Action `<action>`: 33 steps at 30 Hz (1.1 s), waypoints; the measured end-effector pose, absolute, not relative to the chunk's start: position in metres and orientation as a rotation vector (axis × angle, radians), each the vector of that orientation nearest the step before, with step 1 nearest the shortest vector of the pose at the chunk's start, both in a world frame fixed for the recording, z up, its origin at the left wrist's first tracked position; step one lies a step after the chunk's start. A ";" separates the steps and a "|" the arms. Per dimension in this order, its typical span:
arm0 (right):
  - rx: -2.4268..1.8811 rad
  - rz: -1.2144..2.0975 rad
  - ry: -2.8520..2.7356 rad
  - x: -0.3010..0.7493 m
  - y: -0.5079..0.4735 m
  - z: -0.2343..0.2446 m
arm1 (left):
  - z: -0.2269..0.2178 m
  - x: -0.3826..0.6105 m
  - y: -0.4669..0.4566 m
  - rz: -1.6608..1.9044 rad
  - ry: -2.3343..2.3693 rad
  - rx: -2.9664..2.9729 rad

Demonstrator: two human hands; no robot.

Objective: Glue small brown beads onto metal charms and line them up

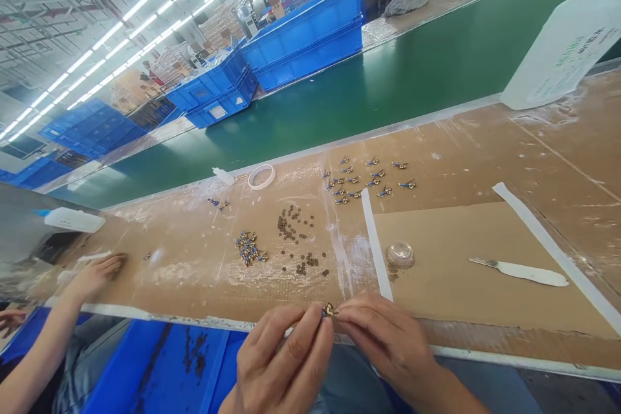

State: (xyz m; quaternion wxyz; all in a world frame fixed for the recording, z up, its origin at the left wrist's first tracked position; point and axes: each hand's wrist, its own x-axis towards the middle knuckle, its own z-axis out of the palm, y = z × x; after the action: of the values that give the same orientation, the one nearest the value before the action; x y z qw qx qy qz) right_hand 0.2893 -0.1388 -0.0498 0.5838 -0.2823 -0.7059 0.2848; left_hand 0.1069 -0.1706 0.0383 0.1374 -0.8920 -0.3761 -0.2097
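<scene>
- My left hand and my right hand meet fingertip to fingertip over the near edge of the worktop. They are on the near side of the clear dish and a little to its left.
- Each grip is narrow, thumb and forefinger pinched on the same small brass part, which is held between my two hands and clear of the worktop.
- A white tape strip lies just left of the clear dish, running away from me.
- Further left of the dish lie scattered brown rings, and beyond them a heap of blue-and-brass pieces.
- Behind the dish, rows of finished pieces are laid out apart from one another.
- A tape roll lies behind the dish and well to its left.
- To the right of the dish, apart from it, lies a white-handled blade.
- Far left of the dish a co-worker's hand rests on the worktop.
- The green belt runs along well behind the dish.
</scene>
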 end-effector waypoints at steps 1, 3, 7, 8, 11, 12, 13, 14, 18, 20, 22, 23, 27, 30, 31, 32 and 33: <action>-0.666 0.661 -1.637 0.290 -0.139 -0.049 | 0.038 0.107 -0.168 -0.596 -1.055 -2.583; -0.691 0.656 -1.613 0.292 -0.138 -0.048 | 0.038 0.108 -0.166 -0.605 -1.047 -2.579; -0.701 0.660 -1.597 0.296 -0.138 -0.043 | 0.036 0.108 -0.172 -0.626 -1.043 -2.602; -0.691 0.661 -1.596 0.297 -0.138 -0.042 | 0.036 0.109 -0.174 -0.621 -1.067 -2.600; -0.653 0.681 -1.603 0.298 -0.138 -0.038 | 0.036 0.112 -0.177 -0.681 -1.234 -2.594; -0.639 0.693 -1.607 0.299 -0.137 -0.037 | 0.037 0.114 -0.176 -0.743 -1.262 -2.627; -0.629 0.704 -1.608 0.299 -0.137 -0.037 | 0.038 0.116 -0.174 -0.819 -1.281 -2.671; -0.619 0.714 -1.610 0.299 -0.137 -0.037 | 0.039 0.118 -0.171 -0.901 -1.304 -2.713; -0.602 0.735 -1.632 0.299 -0.137 -0.039 | 0.042 0.125 -0.159 -1.142 -1.434 -2.787; -0.602 0.727 -1.653 0.299 -0.138 -0.039 | 0.042 0.127 -0.157 -1.189 -1.467 -2.804; -0.607 0.705 -1.664 0.298 -0.138 -0.039 | 0.042 0.127 -0.157 -1.202 -1.499 -2.817; -0.608 0.691 -1.667 0.298 -0.137 -0.038 | 0.042 0.126 -0.158 -1.200 -1.519 -2.825; -0.638 0.627 -1.675 0.297 -0.134 -0.038 | 0.042 0.118 -0.153 -1.156 -1.652 -2.877; -0.731 0.567 -1.672 0.296 -0.131 -0.041 | 0.039 0.109 -0.126 -1.155 -1.908 -2.791; -0.759 0.555 -1.663 0.295 -0.130 -0.043 | 0.036 0.108 -0.110 -1.164 -2.028 -2.728; -0.777 0.547 -1.651 0.294 -0.131 -0.045 | 0.032 0.107 -0.090 -1.173 -2.171 -2.641; -0.787 0.545 -1.646 0.292 -0.131 -0.047 | 0.027 0.107 -0.067 -1.202 -2.287 -2.584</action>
State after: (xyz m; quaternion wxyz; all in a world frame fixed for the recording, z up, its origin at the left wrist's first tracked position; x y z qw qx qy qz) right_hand 0.2916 -0.1313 -0.0470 0.5801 -0.3368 -0.7041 0.2330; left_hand 0.1074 -0.0669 0.0273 -0.2535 -0.6840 -0.6055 -0.3183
